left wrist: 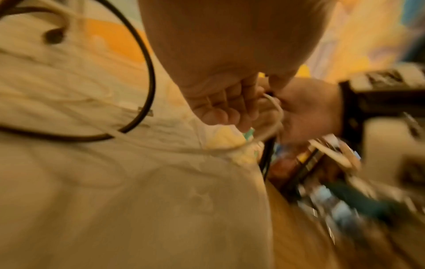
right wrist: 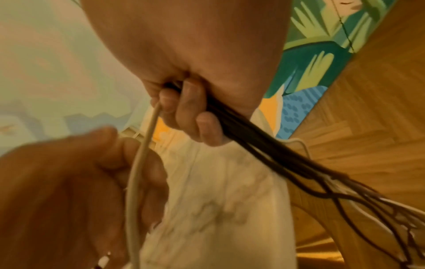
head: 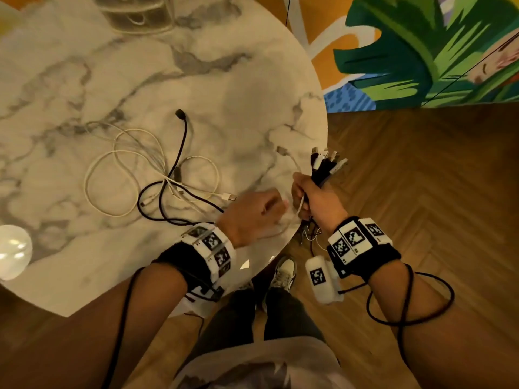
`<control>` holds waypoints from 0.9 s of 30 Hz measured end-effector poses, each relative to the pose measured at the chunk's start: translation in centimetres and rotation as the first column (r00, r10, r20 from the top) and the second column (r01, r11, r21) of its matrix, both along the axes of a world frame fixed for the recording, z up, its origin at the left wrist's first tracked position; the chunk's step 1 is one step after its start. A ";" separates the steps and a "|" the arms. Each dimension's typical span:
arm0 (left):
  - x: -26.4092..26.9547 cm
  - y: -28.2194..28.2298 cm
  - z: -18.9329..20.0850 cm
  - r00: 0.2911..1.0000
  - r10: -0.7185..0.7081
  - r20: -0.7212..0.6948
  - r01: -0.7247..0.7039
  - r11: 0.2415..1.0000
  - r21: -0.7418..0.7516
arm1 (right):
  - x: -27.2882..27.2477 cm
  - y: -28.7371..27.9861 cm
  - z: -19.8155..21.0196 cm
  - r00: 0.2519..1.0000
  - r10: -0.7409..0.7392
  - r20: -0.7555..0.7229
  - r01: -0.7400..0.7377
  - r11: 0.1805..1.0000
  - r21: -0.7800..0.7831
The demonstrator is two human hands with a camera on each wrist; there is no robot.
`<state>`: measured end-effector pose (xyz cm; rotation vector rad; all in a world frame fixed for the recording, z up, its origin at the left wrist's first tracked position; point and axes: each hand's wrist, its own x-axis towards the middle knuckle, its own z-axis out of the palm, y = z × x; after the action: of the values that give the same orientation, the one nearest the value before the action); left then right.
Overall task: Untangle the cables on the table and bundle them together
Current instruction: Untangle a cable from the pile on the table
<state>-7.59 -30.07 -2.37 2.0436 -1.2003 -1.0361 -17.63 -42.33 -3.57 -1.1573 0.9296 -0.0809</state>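
A loose tangle of white cables [head: 112,175] and one black cable [head: 181,141] lies in the middle of the marble table [head: 224,80]. At the table's right edge my right hand [head: 304,200] grips a bundle of cables [head: 325,167], its plugs sticking up above the fist. The bundle's black strands [right wrist: 264,145] trail down below the fingers [right wrist: 184,109]. Just left of it, my left hand [head: 276,210] has its fingers [left wrist: 220,109] curled and pinches a white cable [right wrist: 138,163] that runs up into the right fist. The picture is blurred around both hands.
A clear glass container [head: 137,12] stands at the table's far side and a round white object [head: 14,248] at its near left edge. Wooden floor [head: 421,192] and my shoe [head: 283,272] lie beyond the rim, a painted wall [head: 421,51] behind.
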 end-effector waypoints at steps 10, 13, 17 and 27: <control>1.9 -2.3 2.2 0.371 0.554 -0.745 -0.628 0.741 0.238 | -1.6 3.8 0.5 0.943 0.333 -0.017 -0.332 0.933 -0.141; 1.1 -1.8 2.6 0.587 0.457 -0.668 -0.566 0.822 0.065 | -1.6 3.5 1.2 0.968 0.252 -0.007 -0.251 0.957 -0.146; -0.1 -1.2 2.5 0.713 0.394 -0.580 -0.526 0.848 -0.071 | -1.2 3.4 1.7 0.978 0.205 0.028 -0.198 0.968 -0.151; -1.5 -1.2 3.2 0.809 0.302 -0.505 -0.476 0.840 -0.259 | -1.3 3.3 2.4 0.967 0.251 -0.046 -0.254 0.933 -0.256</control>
<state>-9.05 -31.28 0.79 1.5439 -0.6257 -0.9113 -18.90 -39.05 -1.12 -1.5156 0.7891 0.0146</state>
